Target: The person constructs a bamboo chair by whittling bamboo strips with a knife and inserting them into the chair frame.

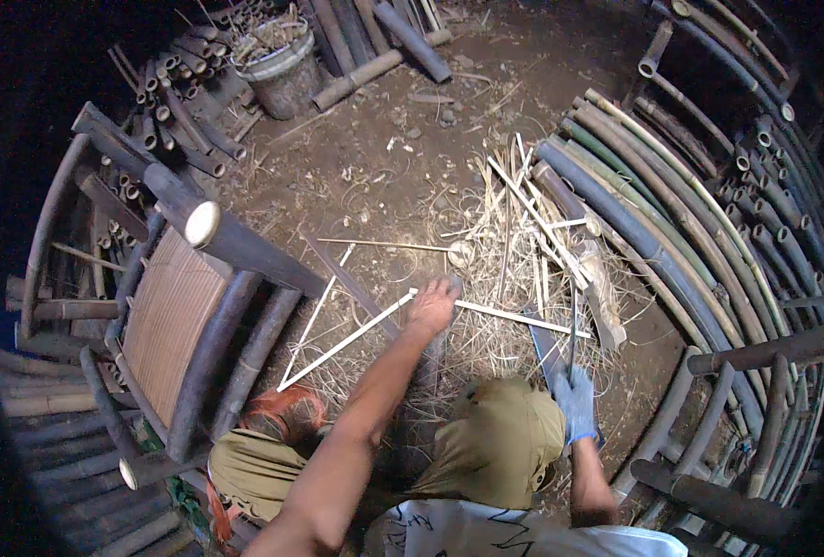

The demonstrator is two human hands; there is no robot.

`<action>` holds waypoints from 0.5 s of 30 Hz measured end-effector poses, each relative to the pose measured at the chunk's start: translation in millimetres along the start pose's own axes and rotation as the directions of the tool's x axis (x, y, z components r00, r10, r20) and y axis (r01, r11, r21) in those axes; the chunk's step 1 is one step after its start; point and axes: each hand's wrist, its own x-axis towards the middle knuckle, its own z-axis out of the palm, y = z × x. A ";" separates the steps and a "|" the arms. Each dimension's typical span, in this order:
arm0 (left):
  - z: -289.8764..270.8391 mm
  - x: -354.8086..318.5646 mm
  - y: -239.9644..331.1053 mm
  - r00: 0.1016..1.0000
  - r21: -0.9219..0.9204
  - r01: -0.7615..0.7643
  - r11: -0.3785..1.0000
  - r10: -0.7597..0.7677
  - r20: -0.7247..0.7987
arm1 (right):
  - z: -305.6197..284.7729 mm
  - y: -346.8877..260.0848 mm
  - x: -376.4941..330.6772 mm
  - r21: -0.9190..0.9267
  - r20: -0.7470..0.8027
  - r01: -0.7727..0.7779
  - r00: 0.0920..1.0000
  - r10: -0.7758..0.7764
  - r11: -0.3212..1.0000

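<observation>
Well, far over at the left edge of the dirt floor (384,121) stood a bamboo chair (175,325) with a brown striped seat. Lots of cut bamboo tubes (166,116) lay in a heap at the floor's far left corner. A dirty bucket (286,88), full of scraps, stood just beside them at the far edge. Nearer, some orange strings (286,404) lay by the left knee (254,469).

Next came the long pale strip (347,342). It was bent in a sharp point near that knee, low above the middle of the floor, and one side of it ran up to the bare left hand (438,302). The left fingers curled over it, but I could not tell how hard they pinched. More pale strip stuck out past the hand to the right, over a messy pile of shavings (486,362).

To the right of the right knee (500,436), the right hand (574,399) wore a blue glove. Its fingers were wrapped around a thin dark tool (574,320) that pointed away from the person. A chunk of wood (604,297) lay just beside the tool. Long bamboo poles (653,232) lined the floor's right edge.
</observation>
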 end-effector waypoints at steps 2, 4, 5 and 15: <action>19.4 7.4 5.3 0.995 -0.037 -0.098 0.995 0.099 0.030 | 9.2 17.2 -27.4 -0.048 0.041 -0.067 0.997 0.069 0.997; 36.0 16.9 19.2 0.986 0.014 -0.099 0.995 0.096 0.137 | 17.0 39.8 -50.3 0.052 0.060 -0.192 0.980 0.189 0.980; 41.7 20.6 25.2 0.978 0.040 -0.103 0.994 0.094 0.187 | 24.5 52.4 -58.0 0.173 0.071 -0.273 0.962 0.265 0.946; -107.8 -50.9 4.5 0.979 -0.591 0.196 0.782 -0.128 0.155 | -21.1 -66.1 20.4 0.111 -0.038 0.040 0.999 -0.036 0.993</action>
